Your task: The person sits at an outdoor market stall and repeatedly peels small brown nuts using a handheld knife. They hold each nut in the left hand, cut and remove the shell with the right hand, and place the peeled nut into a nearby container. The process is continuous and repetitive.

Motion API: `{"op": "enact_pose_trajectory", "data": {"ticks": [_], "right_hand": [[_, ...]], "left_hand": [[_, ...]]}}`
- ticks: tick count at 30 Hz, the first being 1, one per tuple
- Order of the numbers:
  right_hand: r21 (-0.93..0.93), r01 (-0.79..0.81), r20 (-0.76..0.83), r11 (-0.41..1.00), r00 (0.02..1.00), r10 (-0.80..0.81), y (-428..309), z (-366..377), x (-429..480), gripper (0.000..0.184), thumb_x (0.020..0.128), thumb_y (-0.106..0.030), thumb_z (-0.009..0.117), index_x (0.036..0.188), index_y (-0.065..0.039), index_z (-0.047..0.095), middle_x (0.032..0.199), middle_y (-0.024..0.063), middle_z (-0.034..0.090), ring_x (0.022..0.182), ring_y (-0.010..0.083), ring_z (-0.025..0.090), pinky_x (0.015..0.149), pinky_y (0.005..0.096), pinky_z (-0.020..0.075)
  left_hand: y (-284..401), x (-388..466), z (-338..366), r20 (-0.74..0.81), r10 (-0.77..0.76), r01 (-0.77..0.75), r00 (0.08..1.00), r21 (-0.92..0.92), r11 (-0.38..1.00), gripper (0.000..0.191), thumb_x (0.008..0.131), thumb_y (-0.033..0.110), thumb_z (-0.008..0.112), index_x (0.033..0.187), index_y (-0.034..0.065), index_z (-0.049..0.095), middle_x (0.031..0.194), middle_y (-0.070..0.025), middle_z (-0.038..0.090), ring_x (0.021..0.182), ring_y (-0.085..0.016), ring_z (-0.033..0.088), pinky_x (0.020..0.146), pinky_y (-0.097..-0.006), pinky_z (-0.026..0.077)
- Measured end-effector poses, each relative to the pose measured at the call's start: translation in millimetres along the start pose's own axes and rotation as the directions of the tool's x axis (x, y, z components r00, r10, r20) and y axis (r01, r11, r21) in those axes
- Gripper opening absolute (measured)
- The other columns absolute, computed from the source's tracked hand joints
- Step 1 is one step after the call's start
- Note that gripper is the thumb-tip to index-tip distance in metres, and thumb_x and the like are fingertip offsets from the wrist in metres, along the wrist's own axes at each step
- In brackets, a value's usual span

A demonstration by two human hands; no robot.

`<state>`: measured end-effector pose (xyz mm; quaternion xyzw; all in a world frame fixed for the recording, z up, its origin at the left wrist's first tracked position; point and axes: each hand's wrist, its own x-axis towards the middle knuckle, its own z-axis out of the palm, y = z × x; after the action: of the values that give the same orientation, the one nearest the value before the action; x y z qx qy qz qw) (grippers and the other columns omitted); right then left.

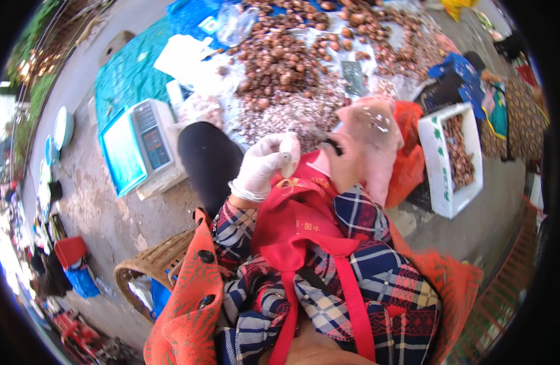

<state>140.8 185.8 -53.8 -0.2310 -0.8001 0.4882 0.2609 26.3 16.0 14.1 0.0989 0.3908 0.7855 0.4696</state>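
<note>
My left hand [261, 168], in a white glove, pinches a small pale piece [290, 154], perhaps a peeled bulb; its kind is unclear. My bare right hand [344, 159] is curled round a dark-handled tool [332, 146], blurred and mostly hidden by the fingers, just right of the left hand. Both hands are above a red apron [284, 223] on my lap. Beyond them lies a heap of brown, round bulbs or corms [280, 59], with pinkish-white peelings or small pieces [293, 114] at its near side. A pink cloth [371, 132] covers my right knee.
A scale [150, 137] with a blue-rimmed tray stands left. A white foam box [444, 182] holding brown pieces stands right, beside a red plastic bag [410, 159]. A wicker basket [143, 255] is at lower left. Another person's blue-clad part [467, 86] shows at upper right.
</note>
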Motion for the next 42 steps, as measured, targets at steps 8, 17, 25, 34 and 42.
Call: {"op": "enact_pose_trajectory", "data": {"ticks": [8, 17, 25, 34, 42], "right_hand": [[0.326, -0.333, 0.074, 0.885, 0.942, 0.327, 5.5, -1.8, -5.9, 0.024, 0.087, -0.004, 0.066, 0.109, 0.004, 0.062, 0.095, 0.0058, 0.065, 0.085, 0.0121, 0.059, 0.078, 0.0257, 0.0505], [0.367, -0.216, 0.036, 0.905, 0.975, 0.218, -40.6, 0.0, 5.2, 0.020, 0.085, -0.003, 0.067, 0.104, 0.001, 0.062, 0.092, 0.0051, 0.061, 0.082, 0.0125, 0.058, 0.068, 0.0258, 0.0543], [0.035, 0.191, -0.039, 0.981, 0.981, -0.190, -24.2, -6.5, 17.6, 0.025, 0.072, 0.005, 0.070, 0.096, -0.002, 0.067, 0.092, 0.0114, 0.061, 0.086, 0.0273, 0.061, 0.074, 0.0327, 0.0498], [-0.228, 0.186, -0.049, 0.956, 0.978, -0.202, -26.6, -13.5, 24.4, 0.024, 0.073, 0.001, 0.070, 0.097, -0.003, 0.067, 0.095, 0.0096, 0.063, 0.087, 0.0266, 0.063, 0.077, 0.0343, 0.0501], [-0.026, 0.112, -0.024, 0.993, 0.993, -0.113, -21.9, -6.5, 22.0, 0.023, 0.074, 0.000, 0.072, 0.095, 0.000, 0.064, 0.094, 0.0126, 0.062, 0.087, 0.0282, 0.061, 0.076, 0.0347, 0.0488]], "left_hand": [[46.0, -30.9, -77.8, -0.302, 0.474, -0.348, 0.827, 0.387, 0.854, 0.031, 0.078, 0.002, 0.053, 0.109, -0.0046, 0.055, 0.087, -0.0074, 0.060, 0.075, -0.014, 0.057, 0.071, -0.0240, 0.046], [-12.5, 40.8, -40.0, -0.160, 0.112, -0.150, 0.981, -0.250, 0.957, 0.028, 0.081, 0.010, 0.057, 0.106, -0.0022, 0.057, 0.092, -0.0067, 0.062, 0.082, -0.017, 0.059, 0.071, -0.0252, 0.045], [-44.6, 47.8, -35.2, -0.093, 0.018, -0.044, 0.996, -0.293, 0.955, 0.026, 0.088, 0.013, 0.057, 0.107, -0.0037, 0.057, 0.095, -0.0084, 0.062, 0.081, -0.018, 0.059, 0.070, -0.0275, 0.046], [-12.5, 33.8, -14.9, -0.087, 0.055, -0.042, 0.995, 0.141, 0.989, 0.016, 0.080, -0.002, 0.056, 0.095, -0.0056, 0.059, 0.081, -0.0084, 0.062, 0.063, -0.013, 0.056, 0.057, -0.0218, 0.043], [-5.5, 26.5, -8.3, -0.243, 0.107, -0.030, 0.964, 0.302, 0.953, 0.029, 0.077, -0.005, 0.054, 0.106, -0.0060, 0.059, 0.084, -0.0079, 0.065, 0.066, -0.014, 0.060, 0.060, -0.0218, 0.047]]}}
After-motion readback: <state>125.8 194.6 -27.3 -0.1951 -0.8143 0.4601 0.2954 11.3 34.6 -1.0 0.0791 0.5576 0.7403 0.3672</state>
